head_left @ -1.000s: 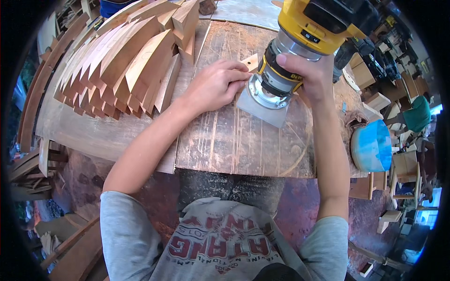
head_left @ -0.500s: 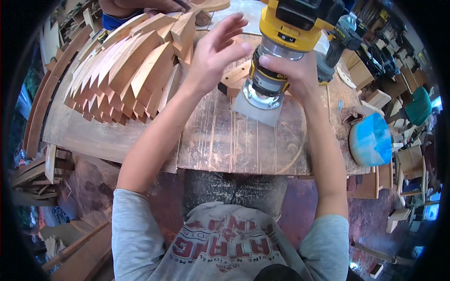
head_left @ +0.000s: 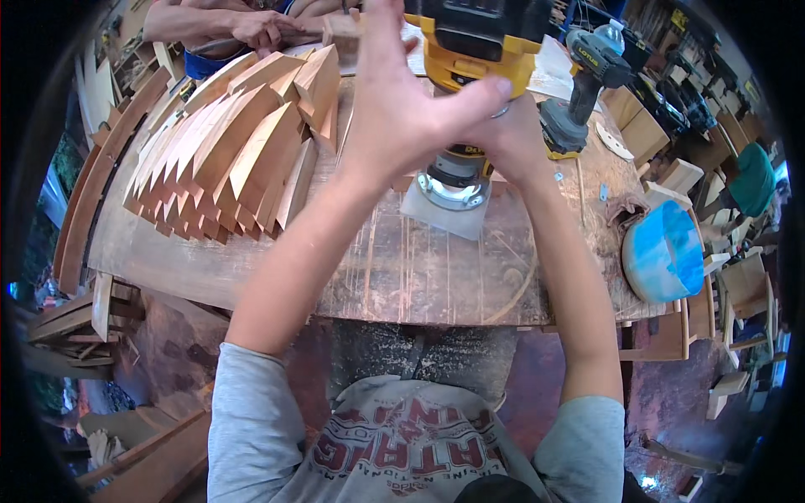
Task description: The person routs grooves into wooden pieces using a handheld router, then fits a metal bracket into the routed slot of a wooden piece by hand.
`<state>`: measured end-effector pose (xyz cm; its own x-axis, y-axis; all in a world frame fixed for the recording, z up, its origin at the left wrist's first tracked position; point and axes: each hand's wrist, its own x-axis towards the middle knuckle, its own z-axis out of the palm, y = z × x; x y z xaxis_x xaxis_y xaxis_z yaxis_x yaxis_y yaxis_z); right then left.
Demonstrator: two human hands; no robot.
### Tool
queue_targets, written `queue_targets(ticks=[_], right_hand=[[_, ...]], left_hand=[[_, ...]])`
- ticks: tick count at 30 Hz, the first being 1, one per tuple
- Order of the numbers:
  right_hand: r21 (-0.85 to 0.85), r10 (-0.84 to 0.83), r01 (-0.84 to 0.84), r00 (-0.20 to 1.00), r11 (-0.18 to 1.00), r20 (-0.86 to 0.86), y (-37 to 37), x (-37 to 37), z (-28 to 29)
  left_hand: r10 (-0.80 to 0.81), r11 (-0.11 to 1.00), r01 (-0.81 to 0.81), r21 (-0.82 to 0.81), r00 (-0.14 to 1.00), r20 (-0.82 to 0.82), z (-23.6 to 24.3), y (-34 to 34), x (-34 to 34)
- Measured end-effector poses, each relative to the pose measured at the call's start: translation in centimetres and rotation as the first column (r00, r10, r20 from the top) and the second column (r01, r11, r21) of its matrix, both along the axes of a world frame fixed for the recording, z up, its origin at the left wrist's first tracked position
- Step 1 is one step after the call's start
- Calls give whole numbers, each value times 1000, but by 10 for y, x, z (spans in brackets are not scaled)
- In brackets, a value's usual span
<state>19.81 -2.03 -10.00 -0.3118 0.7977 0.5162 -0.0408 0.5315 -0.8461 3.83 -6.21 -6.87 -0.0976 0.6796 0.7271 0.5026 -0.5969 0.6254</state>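
Observation:
A yellow-and-black cordless router (head_left: 478,63) stands upright in front of me, its round metal collar and clear square base plate (head_left: 440,218) low over the workbench. My right hand (head_left: 510,141) is wrapped around the router's lower body from the right. From the left, my left hand (head_left: 398,126) grips higher up; its thumb lies across the yellow housing, and its other fingers are partly hidden along the motor's left side. A piece of wood under the base is mostly covered by the router and my hands.
Curved, pointed wooden pieces (head_left: 222,147) are stacked on the workbench (head_left: 419,285) to the left. Behind them a co-worker's hand (head_left: 267,32) rests by a wooden piece. A cordless drill (head_left: 583,88) stands at right, with a blue-and-white tub (head_left: 664,251) near the bench's right edge.
My left hand has moved from open beside the router onto its housing. My right hand has shifted slightly left with the router. At the upper left, more of the co-worker's arms shows.

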Motion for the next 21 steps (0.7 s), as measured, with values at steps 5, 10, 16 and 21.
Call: queue_targets(ticks=[5, 10, 16, 21], right_hand=[[344, -197, 162, 978, 925, 70, 16, -2, -9], [167, -63, 47, 993, 985, 96, 3, 6, 2], [132, -13, 8, 999, 991, 38, 9, -5, -5], [160, -25, 17, 999, 987, 44, 11, -1, -7]], left_hand=[[750, 319, -34, 947, 620, -230, 26, 4, 7], [-270, 962, 55, -268, 348, -898, 97, -23, 50], [-316, 944, 30, -328, 366, -876, 103, 22, 38], [-338, 936, 45, -348, 384, -859, 101, 33, 42]])
